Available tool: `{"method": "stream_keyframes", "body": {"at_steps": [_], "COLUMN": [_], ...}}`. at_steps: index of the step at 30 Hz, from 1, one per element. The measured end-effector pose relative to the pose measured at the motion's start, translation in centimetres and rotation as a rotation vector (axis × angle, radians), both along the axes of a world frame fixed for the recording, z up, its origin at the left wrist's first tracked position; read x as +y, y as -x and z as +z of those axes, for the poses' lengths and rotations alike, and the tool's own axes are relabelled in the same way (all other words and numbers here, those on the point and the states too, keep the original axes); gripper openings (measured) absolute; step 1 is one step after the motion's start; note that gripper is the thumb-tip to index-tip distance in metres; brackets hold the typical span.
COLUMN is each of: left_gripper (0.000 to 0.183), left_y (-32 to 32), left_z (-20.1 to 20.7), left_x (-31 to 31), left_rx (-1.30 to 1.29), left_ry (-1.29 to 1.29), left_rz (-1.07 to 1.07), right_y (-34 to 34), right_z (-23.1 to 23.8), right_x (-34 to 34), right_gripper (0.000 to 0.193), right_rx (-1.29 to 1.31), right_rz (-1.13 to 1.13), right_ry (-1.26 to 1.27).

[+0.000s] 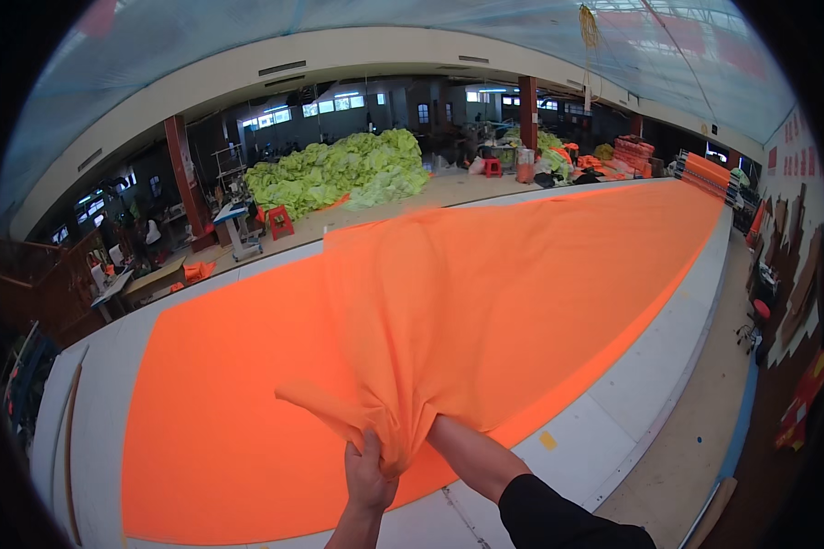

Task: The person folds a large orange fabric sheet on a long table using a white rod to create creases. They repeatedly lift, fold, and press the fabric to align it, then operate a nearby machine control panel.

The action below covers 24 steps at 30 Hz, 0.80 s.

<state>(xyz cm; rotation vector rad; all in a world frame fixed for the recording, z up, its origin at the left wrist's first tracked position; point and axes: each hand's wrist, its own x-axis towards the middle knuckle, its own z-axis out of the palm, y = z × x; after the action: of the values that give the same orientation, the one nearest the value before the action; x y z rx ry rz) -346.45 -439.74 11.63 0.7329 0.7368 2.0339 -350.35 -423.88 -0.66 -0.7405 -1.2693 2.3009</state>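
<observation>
A long sheet of thin orange fabric (568, 274) is raised in gathered folds that run down to my hands. My left hand (371, 471) is closed on the bunched near edge, its thumb up along the folds. A loose corner of the fabric sticks out to the left above that hand. My right forearm (476, 457), in a short black sleeve, reaches in under the gathered cloth. The cloth covers my right hand, so its fingers cannot be seen. Beneath the lifted sheet, more orange fabric (220, 393) lies flat on a long pale table (613, 403).
A long wooden strip (70, 448) lies at the table's left end. Beyond the far edge are a large heap of lime-green fabric (339, 174), a red stool (279, 222) and a dark red pillar (188, 174). A roll of orange fabric (707, 172) sits at the far right end.
</observation>
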Motion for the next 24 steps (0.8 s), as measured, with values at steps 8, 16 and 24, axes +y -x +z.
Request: {"method": "stream_keyframes", "body": {"at_steps": [8,16,24], "left_gripper": [0.036,0.023,0.019], "left_y": [3.3,9.7,15.9], "left_z": [-6.8,-17.3,-22.8], "left_x": [1.0,-7.0,-18.9], "left_rx": [-0.042,-0.261,-0.54], "left_ry": [0.242,0.494,0.447], "left_rz": [0.455,0.924,1.007], "right_y": [-1.8,-7.2,-15.7], "right_z": [-4.2,-16.4,-14.4], "right_x": [-3.7,-17.9,-25.6], "right_gripper": [0.023,0.047,0.042], "right_rx": [0.263,-0.366,-0.394], "right_rz": [0.237,0.59,0.774], "right_ry": [0.221,-0.353,-0.456]}}
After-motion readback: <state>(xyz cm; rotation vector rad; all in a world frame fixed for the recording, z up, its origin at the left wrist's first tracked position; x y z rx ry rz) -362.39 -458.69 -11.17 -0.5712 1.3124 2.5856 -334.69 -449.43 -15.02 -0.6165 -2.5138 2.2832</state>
